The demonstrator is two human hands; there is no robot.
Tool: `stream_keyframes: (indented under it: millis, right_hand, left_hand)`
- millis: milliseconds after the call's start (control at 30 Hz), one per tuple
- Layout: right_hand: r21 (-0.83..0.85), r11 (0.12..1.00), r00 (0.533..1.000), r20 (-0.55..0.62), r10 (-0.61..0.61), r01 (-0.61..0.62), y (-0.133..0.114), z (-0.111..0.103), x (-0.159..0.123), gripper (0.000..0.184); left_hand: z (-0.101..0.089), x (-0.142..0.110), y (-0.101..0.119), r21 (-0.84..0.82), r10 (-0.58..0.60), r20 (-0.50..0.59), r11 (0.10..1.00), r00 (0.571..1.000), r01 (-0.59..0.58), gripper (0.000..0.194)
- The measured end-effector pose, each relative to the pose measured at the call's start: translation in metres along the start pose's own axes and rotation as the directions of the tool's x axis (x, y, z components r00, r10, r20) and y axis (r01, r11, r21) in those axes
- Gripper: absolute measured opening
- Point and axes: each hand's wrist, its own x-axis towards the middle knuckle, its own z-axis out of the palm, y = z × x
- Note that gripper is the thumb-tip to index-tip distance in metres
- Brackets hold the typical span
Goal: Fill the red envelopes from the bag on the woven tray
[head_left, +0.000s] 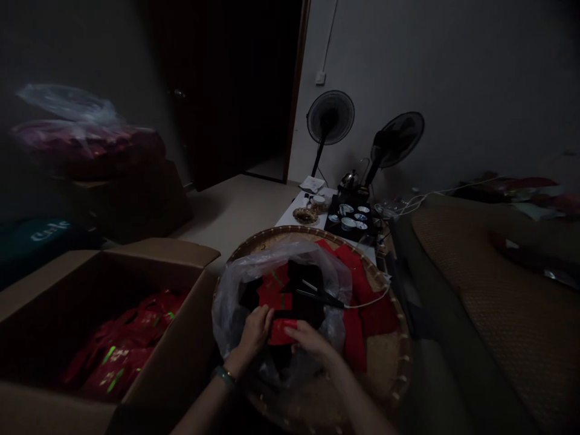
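Observation:
Both hands meet over a clear plastic bag (226,302) that lies open on a round woven bamboo tray (380,353). My left hand (256,331) is closed on the left side of a small red piece (280,334) with a black band along its top. At its right side, my right hand (310,339) pinches the same piece. Just beyond lie more red pieces (274,296) with green marks, among black material in the bag. A black tong-like tool (324,297) with two pale prongs and a white cord rests there. Red cloth (356,302) covers the tray's right part.
An open cardboard box (170,356) at left holds red items with green tags. Behind the tray, a low table (290,212) bears small cups (348,223) and a kettle (350,179). Two fans (333,118) stand behind it. A woven mat (489,284) lies at right.

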Motion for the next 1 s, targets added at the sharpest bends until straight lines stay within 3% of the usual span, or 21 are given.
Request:
stream_keyframes:
  millis: [67, 133, 233, 300, 400, 567, 667, 800, 1000]
  right_hand:
    - [-0.233, 0.972, 0.995, -0.089, -0.033, 0.011, 0.0, -0.003, 0.002, 0.029]
    - [-0.493, 0.87, 0.982, -0.157, -0.107, 0.016, -0.005, -0.004, 0.001, 0.026]
    - [-0.766, 0.643, 0.986, -0.127, -0.106, -0.029, -0.017, 0.002, -0.004, 0.031]
    - [-0.853, 0.521, 0.996, -0.071, -0.053, -0.033, -0.024, 0.01, -0.007, 0.036]
    - [-0.915, 0.403, 1.0, -0.003, -0.012, 0.001, -0.031, 0.02, -0.01, 0.039]
    - [-0.909, 0.406, 0.995, 0.095, -0.032, 0.1, -0.038, 0.025, -0.011, 0.042]
    - [-0.932, 0.343, 0.993, 0.121, -0.002, 0.114, -0.042, 0.026, -0.011, 0.038]
    - [-0.96, 0.218, 0.983, 0.182, 0.016, 0.174, -0.043, 0.028, -0.009, 0.031]
    - [-0.944, 0.163, 0.952, 0.264, -0.157, 0.289, -0.028, 0.022, -0.004, 0.029]
  left_hand:
    - [-0.006, -0.001, 0.007, 0.054, 0.065, -0.066, 0.997, 0.996, -0.061, 0.026]
    - [-0.013, -0.001, 0.017, 0.05, 0.125, -0.084, 0.991, 0.989, -0.121, 0.019]
    - [-0.018, -0.002, 0.034, -0.053, 0.177, 0.068, 0.983, 0.982, -0.173, 0.021]
    - [-0.016, -0.001, 0.039, -0.088, 0.109, 0.14, 0.991, 0.984, -0.097, 0.019]
    - [-0.012, 0.0, 0.038, -0.129, -0.041, 0.199, 0.989, 0.979, 0.068, 0.016]
    - [-0.016, 0.004, 0.026, -0.131, -0.122, 0.272, 0.978, 0.954, 0.162, 0.025]
    - [-0.024, 0.009, 0.025, -0.066, -0.167, 0.339, 0.977, 0.926, 0.201, 0.031]
    - [-0.035, 0.015, 0.035, 0.137, -0.188, 0.459, 0.981, 0.868, 0.14, 0.029]
    - [-0.049, 0.012, 0.059, 0.448, -0.22, 0.45, 0.894, 0.866, -0.006, 0.024]
